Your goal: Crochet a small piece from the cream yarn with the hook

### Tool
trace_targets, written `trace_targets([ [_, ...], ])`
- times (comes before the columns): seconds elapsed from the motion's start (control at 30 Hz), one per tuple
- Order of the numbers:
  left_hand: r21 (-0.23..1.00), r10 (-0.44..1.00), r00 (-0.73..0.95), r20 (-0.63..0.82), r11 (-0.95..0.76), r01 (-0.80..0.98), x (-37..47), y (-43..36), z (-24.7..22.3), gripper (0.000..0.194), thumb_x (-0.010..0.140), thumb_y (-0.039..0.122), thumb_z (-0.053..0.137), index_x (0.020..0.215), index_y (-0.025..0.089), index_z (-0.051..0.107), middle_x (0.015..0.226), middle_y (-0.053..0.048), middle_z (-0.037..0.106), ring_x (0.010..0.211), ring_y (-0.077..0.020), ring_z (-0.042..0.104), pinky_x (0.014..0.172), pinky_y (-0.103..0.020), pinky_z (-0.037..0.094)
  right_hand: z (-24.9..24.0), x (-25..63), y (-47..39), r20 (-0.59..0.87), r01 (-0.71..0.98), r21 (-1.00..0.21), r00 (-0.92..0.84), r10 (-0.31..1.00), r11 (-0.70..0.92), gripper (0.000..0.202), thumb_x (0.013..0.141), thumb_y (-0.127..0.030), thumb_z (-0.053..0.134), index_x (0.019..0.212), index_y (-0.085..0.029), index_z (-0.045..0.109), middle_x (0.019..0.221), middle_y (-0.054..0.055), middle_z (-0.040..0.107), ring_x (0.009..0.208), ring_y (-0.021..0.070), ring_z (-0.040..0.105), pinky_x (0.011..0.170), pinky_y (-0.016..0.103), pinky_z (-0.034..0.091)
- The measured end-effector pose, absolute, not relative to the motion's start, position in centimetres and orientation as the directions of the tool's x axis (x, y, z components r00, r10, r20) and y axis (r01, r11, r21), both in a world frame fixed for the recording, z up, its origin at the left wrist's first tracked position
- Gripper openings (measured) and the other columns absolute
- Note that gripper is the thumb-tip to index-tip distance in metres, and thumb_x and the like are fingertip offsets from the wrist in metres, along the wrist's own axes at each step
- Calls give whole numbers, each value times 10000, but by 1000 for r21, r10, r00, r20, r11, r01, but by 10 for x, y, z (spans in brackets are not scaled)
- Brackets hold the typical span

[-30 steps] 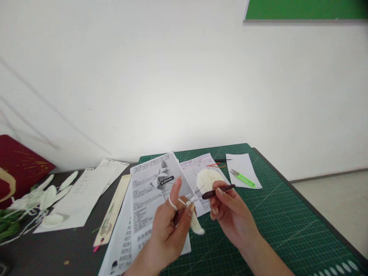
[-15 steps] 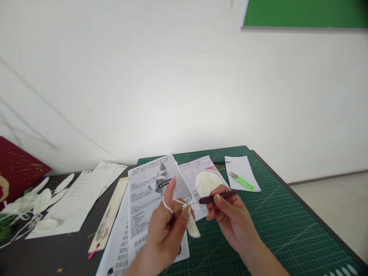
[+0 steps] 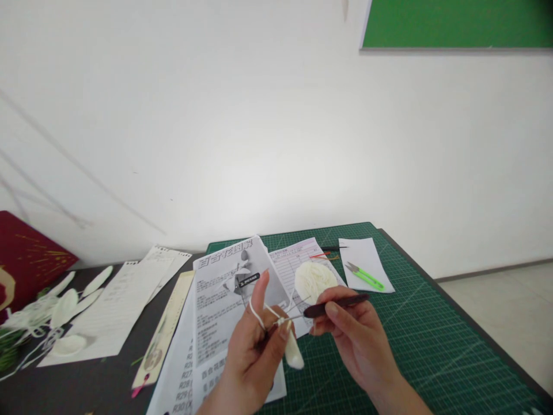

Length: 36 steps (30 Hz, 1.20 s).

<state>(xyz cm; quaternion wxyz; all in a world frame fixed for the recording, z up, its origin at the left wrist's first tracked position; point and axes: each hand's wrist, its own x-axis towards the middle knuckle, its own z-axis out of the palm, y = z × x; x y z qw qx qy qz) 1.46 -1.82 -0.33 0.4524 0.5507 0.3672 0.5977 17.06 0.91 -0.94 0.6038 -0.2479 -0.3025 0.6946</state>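
Observation:
My left hand [image 3: 254, 346] pinches a small white crocheted piece [image 3: 294, 350] between thumb and fingers, its index finger raised with white yarn looped round it. In my right hand [image 3: 352, 328] is a crochet hook with a dark brown handle [image 3: 319, 309]; the metal tip meets the stitches at my left fingertips. Just behind the hands sits a ball of white yarn [image 3: 314, 281], partly covered by my right fingers. Under my left hand lies a printed sheet with a flower picture [image 3: 224, 311].
Green-handled snips [image 3: 367, 278] rest on white paper upon the green cutting mat [image 3: 423, 346]. A ruler-like strip [image 3: 166, 328], written sheets [image 3: 108, 311], white petal-shaped pieces [image 3: 64, 308] and a dark red item [image 3: 34, 253] lie at left.
The hook has shifted slightly right and its handle is nearer level. Both hands and the white piece appear a little lower, as the whole view has shifted slightly.

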Motion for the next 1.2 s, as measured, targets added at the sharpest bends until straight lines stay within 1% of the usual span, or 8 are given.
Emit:
trace_targets([
  [0.07,919,920,20,390,-388,-76,13,-18,-6,584,942,228,494,1432,462,280,686,54,571,532,-81,433,513,-180,357,-8,171,9,30,-681,-725,-176,984,-100,138,689,-238,811,781,-160,744,659,39,753,513,112,688,527,188,577],
  [0.17,875,873,74,482,-484,-2,10,-17,-8,611,945,190,468,1456,430,235,679,49,557,544,-94,443,519,-191,371,-8,172,9,37,-678,-721,-239,970,-140,127,705,-248,801,794,-170,755,623,27,735,481,101,668,499,177,562],
  [0.4,855,851,85,518,-515,-55,9,-17,-12,621,943,180,466,1472,389,217,710,33,572,522,-87,424,480,-179,359,-10,175,10,236,-693,-721,-270,934,-18,55,751,-236,761,785,-192,760,744,11,670,573,109,662,545,226,581],
  [0.57,885,876,129,465,-456,-93,10,-20,-12,628,953,185,443,1478,403,175,747,23,568,591,-104,455,546,-199,392,-8,176,9,217,-699,-714,-264,940,-31,49,764,-232,751,783,-187,748,733,5,646,587,119,674,551,220,579],
  [0.8,893,882,147,447,-430,-135,11,-24,-8,623,955,194,446,1472,422,185,750,28,545,589,-103,426,538,-199,370,-8,175,7,209,-685,-728,-255,944,-24,46,762,-237,750,760,-191,747,722,5,635,582,140,672,534,255,584],
  [1.0,931,926,173,337,-300,-209,11,-27,-5,597,948,254,480,1452,450,228,717,34,546,550,-89,400,503,-183,331,-7,174,5,240,-667,-745,-231,943,26,44,749,-225,764,739,-184,756,712,11,662,584,127,678,569,230,567],
  [1.1,945,956,185,230,-173,-277,13,-25,-1,622,930,280,514,1453,448,222,654,53,484,510,-82,328,469,-176,275,-7,171,3,181,-687,-727,-202,963,-7,67,725,-228,788,750,-175,755,673,19,699,562,117,678,547,198,562],
  [1.2,934,972,175,156,-88,-347,16,-23,4,660,916,274,541,1463,423,204,609,71,383,500,-79,277,462,-170,251,-8,167,1,55,-722,-684,-199,978,-108,109,735,-243,784,795,-159,750,599,29,723,498,108,679,497,164,557],
])
